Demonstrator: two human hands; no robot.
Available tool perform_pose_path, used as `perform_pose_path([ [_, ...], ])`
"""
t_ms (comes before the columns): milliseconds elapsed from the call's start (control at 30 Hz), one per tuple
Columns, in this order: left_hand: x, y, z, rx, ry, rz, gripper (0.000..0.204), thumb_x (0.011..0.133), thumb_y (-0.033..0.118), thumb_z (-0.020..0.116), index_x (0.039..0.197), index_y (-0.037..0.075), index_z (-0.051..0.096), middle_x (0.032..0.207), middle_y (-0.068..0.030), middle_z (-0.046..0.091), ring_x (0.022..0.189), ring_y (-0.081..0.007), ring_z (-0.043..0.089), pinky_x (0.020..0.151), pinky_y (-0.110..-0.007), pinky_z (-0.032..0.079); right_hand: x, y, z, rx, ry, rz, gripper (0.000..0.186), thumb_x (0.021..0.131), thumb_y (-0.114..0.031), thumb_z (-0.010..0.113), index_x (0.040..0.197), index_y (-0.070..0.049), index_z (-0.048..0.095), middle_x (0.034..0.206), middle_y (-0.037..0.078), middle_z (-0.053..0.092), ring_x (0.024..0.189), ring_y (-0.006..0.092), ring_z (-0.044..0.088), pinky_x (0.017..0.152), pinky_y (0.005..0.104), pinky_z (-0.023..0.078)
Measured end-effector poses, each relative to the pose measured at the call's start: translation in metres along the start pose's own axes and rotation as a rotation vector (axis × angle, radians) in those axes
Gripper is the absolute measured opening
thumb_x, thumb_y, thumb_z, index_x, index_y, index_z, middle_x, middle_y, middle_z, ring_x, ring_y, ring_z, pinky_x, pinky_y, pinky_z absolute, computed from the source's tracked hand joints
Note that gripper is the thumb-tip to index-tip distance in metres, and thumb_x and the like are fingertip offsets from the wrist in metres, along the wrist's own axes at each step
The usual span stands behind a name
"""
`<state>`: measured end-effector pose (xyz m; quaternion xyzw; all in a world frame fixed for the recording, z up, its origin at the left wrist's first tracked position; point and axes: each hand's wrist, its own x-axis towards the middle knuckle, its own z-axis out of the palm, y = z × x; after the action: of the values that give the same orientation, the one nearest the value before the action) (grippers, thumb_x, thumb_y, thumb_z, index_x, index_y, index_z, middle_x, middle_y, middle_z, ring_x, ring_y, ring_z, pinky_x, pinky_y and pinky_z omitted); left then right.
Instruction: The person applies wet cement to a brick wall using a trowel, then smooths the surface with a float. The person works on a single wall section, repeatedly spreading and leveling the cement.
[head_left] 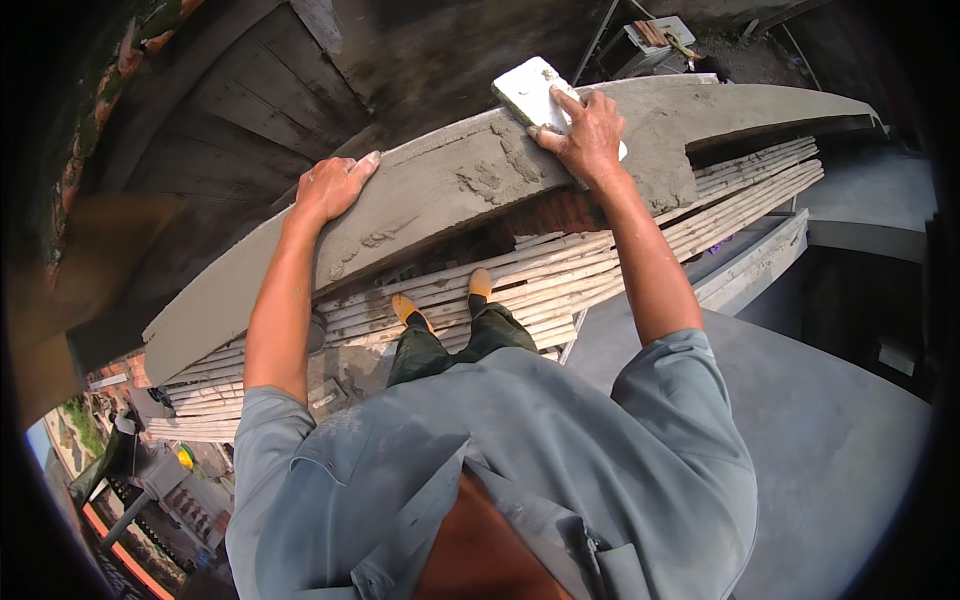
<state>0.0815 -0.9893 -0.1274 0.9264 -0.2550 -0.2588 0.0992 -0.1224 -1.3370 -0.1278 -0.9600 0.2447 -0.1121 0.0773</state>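
A long ledge coated in wet grey mortar [440,185] runs across in front of me, rough and lumpy in places. My left hand [330,188] is closed over its far edge on the left, thumb stretched along the top; some fingertips are hidden. On the right, my right hand [590,135] grips a white foam block [535,88], fingers bent over it. The block is tilted, lies on the ledge top and juts past its far edge. Part of it is hidden beneath the hand.
Below the ledge is a platform of bamboo poles [570,275], where my feet in yellow shoes [481,284] stand. A mortar-stained trowel [325,395] lies left of my legs. Lower right is a smooth grey surface [800,400]. Beyond the ledge are dark panels [270,90].
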Motion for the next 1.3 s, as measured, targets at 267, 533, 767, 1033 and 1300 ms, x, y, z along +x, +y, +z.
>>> perform_pose_path([
  [267,0.0,0.0,0.003,-0.011,0.07,0.036,0.083,0.099,0.074,0.042,0.113,0.003,0.082,0.111,-0.0247,0.077,0.112,-0.0409,0.072,0.101,-0.049,0.052,0.005,-0.076,0.011,0.08,-0.096,-0.243,0.078,0.073,-0.055,0.089,0.143,-0.025,0.07,0.119,0.012,0.058,0.119,0.0322,0.051,0.099,0.0485,0.041],
  [533,-0.003,0.001,-0.002,-0.045,-0.014,-0.011,0.083,0.099,0.074,0.042,0.11,0.003,0.083,0.111,-0.024,0.078,0.111,-0.04,0.072,0.101,-0.05,0.051,0.022,0.052,-0.018,-0.117,-0.007,0.185,0.075,0.082,-0.057,0.084,0.146,-0.023,0.067,0.127,0.019,0.061,0.125,0.0386,0.055,0.104,0.0568,0.043],
  [767,-0.006,0.002,-0.003,-0.083,0.015,-0.002,0.083,0.099,0.074,0.043,0.106,0.001,0.083,0.111,-0.0244,0.077,0.113,-0.0397,0.07,0.101,-0.05,0.05,-0.002,0.085,-0.024,-0.123,-0.001,0.356,0.079,0.08,-0.061,0.081,0.149,-0.026,0.065,0.133,0.021,0.06,0.131,0.0392,0.053,0.108,0.0576,0.042],
  [1033,-0.001,-0.003,0.0,-0.003,0.006,0.008,0.083,0.1,0.074,0.04,0.111,0.004,0.082,0.108,-0.0242,0.078,0.109,-0.0411,0.072,0.1,-0.049,0.051,-0.012,0.014,-0.01,-0.067,-0.051,0.067,0.078,0.079,-0.054,0.086,0.149,-0.027,0.065,0.132,0.019,0.058,0.127,0.037,0.052,0.107,0.0531,0.041],
  [1300,-0.001,0.003,0.0,-0.029,-0.001,0.007,0.084,0.099,0.073,0.041,0.112,0.001,0.082,0.114,-0.0267,0.076,0.113,-0.0423,0.071,0.101,-0.051,0.051,0.008,-0.091,0.005,0.053,-0.127,-0.193,0.078,0.073,-0.052,0.091,0.143,-0.025,0.069,0.122,0.013,0.058,0.121,0.0322,0.05,0.104,0.0494,0.039],
])
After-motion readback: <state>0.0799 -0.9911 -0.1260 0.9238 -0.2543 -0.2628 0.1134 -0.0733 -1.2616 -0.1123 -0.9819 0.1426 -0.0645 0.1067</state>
